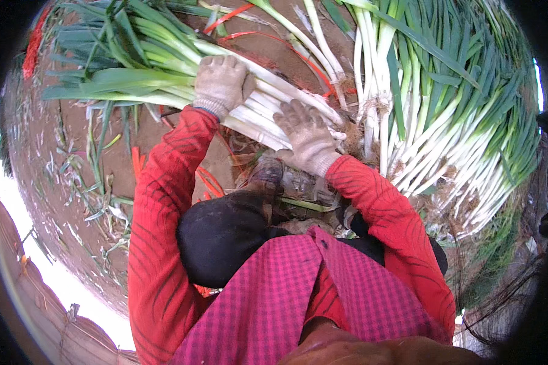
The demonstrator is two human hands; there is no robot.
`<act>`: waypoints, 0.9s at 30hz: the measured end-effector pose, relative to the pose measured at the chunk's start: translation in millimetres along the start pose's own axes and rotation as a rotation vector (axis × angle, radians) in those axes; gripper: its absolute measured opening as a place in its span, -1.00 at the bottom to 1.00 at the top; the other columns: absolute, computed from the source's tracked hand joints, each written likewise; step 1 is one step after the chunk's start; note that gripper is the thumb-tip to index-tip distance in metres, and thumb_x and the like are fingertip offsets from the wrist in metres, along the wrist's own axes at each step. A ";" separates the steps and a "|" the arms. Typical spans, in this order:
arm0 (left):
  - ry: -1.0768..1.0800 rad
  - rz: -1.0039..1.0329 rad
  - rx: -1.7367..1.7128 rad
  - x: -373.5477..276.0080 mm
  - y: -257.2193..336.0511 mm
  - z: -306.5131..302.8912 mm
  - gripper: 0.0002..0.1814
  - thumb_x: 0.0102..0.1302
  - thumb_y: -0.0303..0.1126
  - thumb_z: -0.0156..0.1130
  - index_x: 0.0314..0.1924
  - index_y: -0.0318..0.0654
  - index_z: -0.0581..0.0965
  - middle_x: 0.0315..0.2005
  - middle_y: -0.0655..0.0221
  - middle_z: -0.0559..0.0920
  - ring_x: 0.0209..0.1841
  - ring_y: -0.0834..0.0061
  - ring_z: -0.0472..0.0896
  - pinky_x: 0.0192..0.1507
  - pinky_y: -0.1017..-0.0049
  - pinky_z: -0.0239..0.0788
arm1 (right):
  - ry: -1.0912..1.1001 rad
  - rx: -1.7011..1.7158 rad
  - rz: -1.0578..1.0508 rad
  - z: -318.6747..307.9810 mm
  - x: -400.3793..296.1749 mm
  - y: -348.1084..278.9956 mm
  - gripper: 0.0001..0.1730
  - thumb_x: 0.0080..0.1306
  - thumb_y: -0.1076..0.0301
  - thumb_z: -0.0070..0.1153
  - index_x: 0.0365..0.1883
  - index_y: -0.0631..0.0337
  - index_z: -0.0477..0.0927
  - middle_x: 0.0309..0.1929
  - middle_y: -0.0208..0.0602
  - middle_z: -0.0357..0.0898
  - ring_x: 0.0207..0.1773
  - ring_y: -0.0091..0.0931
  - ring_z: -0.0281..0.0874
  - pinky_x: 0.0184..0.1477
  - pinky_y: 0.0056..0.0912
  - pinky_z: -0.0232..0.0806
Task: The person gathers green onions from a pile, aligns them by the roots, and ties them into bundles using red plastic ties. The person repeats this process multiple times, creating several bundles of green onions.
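Note:
A bundle of long green onions [265,89] lies slantwise before me, its leaves to the upper left and its white, rooted ends to the right. My left hand [221,82], in a pale knit glove, rests over the stalks where green turns to white, its fingers curled; whether it grips them is not clear. My right hand [308,134], gloved too, lies on the white shafts near the roots with its fingers spread and holds nothing. Red plastic strapping [287,43] shows on the ground behind the bundle.
A large heap of green onions [434,118] fills the right side. A few loose stalks [322,50] lie at the top centre. Leaf scraps [102,200] litter the soil on the left. More red strips [210,180] lie by my knee, and a shoe [267,171] is just below the bundle.

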State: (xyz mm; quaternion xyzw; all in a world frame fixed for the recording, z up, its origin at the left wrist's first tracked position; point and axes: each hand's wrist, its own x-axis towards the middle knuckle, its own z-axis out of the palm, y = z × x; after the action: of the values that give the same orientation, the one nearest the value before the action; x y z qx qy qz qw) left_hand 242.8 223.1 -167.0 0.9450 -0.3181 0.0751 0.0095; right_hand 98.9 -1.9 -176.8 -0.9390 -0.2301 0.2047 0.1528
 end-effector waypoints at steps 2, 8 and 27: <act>-0.205 -0.022 -0.017 1.6 -7.5 -17.2 -0.63 0.27 0.03 0.24 -0.28 -0.14 0.64 -0.21 0.23 0.67 -0.04 0.17 0.63 0.10 0.08 0.37 | 0.051 -0.011 -0.031 2.8 -0.8 0.6 -0.01 0.23 -0.24 0.22 0.54 0.00 0.24 0.63 -0.17 0.07 0.70 -0.21 -0.15 0.62 0.11 -0.20; 0.063 0.024 0.220 5.0 -117.0 -76.4 -0.48 0.30 0.14 0.25 -0.05 -0.16 0.65 0.00 0.24 0.68 0.19 0.10 0.56 0.38 0.02 0.12 | 0.042 -0.008 -0.052 -5.7 0.1 6.6 -0.01 0.23 -0.25 0.23 0.54 -0.01 0.25 0.62 -0.17 0.08 0.69 -0.20 -0.13 0.59 0.12 -0.14; 0.094 -0.110 0.111 1.3 -138.3 -41.3 -0.64 0.29 -0.02 0.23 -0.39 -0.18 0.59 -0.36 0.18 0.63 -0.18 0.06 0.59 0.15 0.05 0.30 | 0.011 -0.003 -0.033 5.9 3.5 -0.2 0.17 0.03 -0.35 0.37 0.54 -0.03 0.26 0.64 -0.16 0.03 0.70 -0.16 -0.20 0.57 0.25 -0.18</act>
State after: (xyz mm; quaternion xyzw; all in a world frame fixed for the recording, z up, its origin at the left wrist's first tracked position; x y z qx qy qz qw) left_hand 321.6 335.3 -121.9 0.9555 -0.2604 0.1365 -0.0238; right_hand 99.0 1.2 -182.9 -0.9365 -0.2448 0.1967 0.1562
